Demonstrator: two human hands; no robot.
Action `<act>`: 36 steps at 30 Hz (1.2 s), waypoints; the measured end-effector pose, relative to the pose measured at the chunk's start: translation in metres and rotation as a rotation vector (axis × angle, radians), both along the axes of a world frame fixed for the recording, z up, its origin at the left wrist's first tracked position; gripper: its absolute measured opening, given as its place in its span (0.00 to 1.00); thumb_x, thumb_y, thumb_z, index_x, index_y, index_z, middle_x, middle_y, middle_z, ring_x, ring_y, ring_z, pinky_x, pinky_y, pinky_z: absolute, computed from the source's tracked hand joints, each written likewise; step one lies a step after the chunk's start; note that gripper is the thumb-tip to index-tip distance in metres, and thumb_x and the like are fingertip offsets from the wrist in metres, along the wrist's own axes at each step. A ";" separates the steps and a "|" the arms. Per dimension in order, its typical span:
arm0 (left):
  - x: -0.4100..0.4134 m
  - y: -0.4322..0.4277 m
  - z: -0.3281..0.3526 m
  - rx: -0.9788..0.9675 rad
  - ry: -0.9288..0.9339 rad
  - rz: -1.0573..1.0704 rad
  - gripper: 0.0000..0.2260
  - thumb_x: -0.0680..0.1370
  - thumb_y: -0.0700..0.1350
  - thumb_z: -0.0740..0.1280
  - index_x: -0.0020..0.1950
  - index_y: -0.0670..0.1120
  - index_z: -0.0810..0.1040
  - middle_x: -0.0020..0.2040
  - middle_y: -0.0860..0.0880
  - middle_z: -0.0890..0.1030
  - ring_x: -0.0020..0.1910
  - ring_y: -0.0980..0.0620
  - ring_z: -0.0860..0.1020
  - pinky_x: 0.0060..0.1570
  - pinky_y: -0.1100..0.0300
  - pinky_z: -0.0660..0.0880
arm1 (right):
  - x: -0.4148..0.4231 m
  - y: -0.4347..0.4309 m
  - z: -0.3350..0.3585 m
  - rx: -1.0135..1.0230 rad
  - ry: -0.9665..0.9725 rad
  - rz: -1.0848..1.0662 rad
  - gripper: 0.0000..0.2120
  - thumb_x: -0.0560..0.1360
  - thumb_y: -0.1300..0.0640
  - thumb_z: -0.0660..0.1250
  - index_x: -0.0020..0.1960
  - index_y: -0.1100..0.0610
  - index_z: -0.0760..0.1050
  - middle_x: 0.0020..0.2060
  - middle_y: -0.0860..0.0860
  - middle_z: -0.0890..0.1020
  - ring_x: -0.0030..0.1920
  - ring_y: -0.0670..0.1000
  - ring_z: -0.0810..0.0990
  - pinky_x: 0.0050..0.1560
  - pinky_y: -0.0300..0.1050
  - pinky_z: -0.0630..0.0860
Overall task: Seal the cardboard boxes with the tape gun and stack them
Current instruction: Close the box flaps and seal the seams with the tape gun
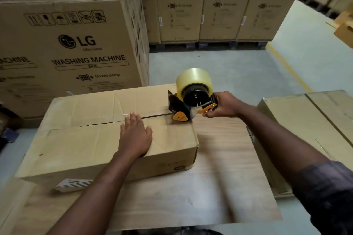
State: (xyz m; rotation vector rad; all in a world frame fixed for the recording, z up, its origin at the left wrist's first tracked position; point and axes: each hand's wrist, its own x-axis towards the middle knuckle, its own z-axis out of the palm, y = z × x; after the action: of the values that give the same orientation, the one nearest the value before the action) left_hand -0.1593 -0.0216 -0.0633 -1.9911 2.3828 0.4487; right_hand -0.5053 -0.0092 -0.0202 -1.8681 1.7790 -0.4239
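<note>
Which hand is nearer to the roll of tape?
Right. The right hand grips the tape gun just beside the tape roll; the left hand lies flat on the box, farther away.

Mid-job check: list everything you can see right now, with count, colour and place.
Cardboard box: one, brown, centre, top seam untaped along most of its length.
Tape gun: one, black and orange with a yellowish clear roll, at the seam's right end.
Wooden board: one, tan, under the box.
Second box: one, brown, right.
Washing machine cartons: several, brown, stacked behind and left.
Floor: grey, with a yellow line.
Left hand: flat on the box top.
Right hand: gripping the tape gun's handle.
</note>
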 end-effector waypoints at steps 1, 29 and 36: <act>-0.011 0.000 0.003 0.025 0.015 0.012 0.33 0.85 0.58 0.50 0.82 0.40 0.45 0.82 0.41 0.42 0.81 0.43 0.41 0.79 0.46 0.43 | 0.001 -0.001 0.000 0.000 -0.012 0.004 0.17 0.66 0.47 0.82 0.48 0.49 0.78 0.41 0.44 0.86 0.44 0.44 0.85 0.44 0.43 0.79; -0.111 0.037 0.004 -0.016 0.137 -0.210 0.46 0.73 0.68 0.56 0.83 0.45 0.45 0.83 0.46 0.41 0.81 0.48 0.39 0.78 0.40 0.37 | -0.038 0.052 -0.031 0.028 -0.259 -0.218 0.10 0.68 0.56 0.81 0.43 0.54 0.80 0.37 0.47 0.86 0.38 0.45 0.83 0.42 0.43 0.77; -0.117 0.028 0.001 -0.100 0.150 -0.362 0.43 0.76 0.63 0.56 0.83 0.44 0.43 0.83 0.44 0.41 0.81 0.47 0.39 0.79 0.46 0.39 | -0.039 0.046 -0.031 0.043 -0.239 -0.208 0.14 0.68 0.57 0.81 0.50 0.54 0.81 0.42 0.49 0.87 0.44 0.48 0.85 0.47 0.46 0.81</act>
State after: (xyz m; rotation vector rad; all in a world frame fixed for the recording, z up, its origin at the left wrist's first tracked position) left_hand -0.2759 0.0061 -0.0628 -1.5516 2.8281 0.4871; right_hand -0.5441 0.0364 -0.0513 -1.5368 1.8075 -0.6517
